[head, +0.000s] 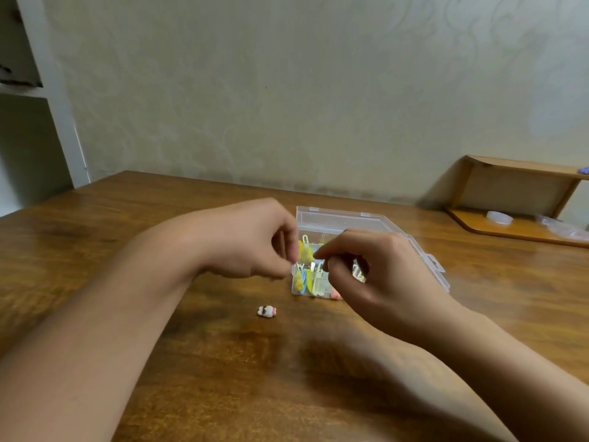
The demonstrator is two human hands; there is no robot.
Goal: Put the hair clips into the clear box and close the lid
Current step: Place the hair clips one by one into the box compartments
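Hair clips fill the open clear box; left hand and right hand, fingers curled, together pinch a yellow clip above it.

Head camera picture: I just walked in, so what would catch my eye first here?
Two bare hands meet over a clear plastic box with its lid open, in the middle of the brown wooden table. The left hand and the right hand both pinch at a yellow hair clip above the colourful hair clips already in the box. One small white and pink clip lies alone on the table in front of the box.
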